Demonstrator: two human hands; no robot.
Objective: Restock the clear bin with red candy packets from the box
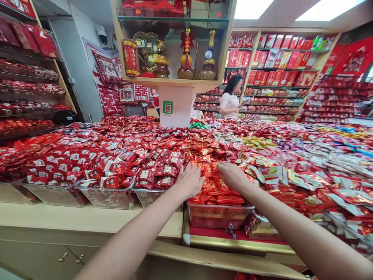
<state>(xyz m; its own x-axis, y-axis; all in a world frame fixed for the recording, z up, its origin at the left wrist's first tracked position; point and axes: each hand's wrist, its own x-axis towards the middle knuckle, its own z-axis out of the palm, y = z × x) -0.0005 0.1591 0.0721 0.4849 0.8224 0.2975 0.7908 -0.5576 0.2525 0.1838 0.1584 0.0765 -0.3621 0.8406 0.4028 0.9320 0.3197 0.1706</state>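
Note:
Both my hands reach over a clear plastic bin [218,216] heaped with bright red candy packets [208,186]. At the bin's left side is my left hand [190,181], palm down above the packets, its thumb apart from the fingers. My right hand [231,175] is at the right side of the heap, its fingers curled down onto the red packets around a packet edge. Dark red packets with white print [169,171] lie left of my left hand.
More clear bins [106,198] of packets line the cream counter [87,219]. A white post with a QR code [176,116] holds a shelf unit [175,81]. A person [230,99] stands behind the counter. A cardboard edge [221,261] is below the bin.

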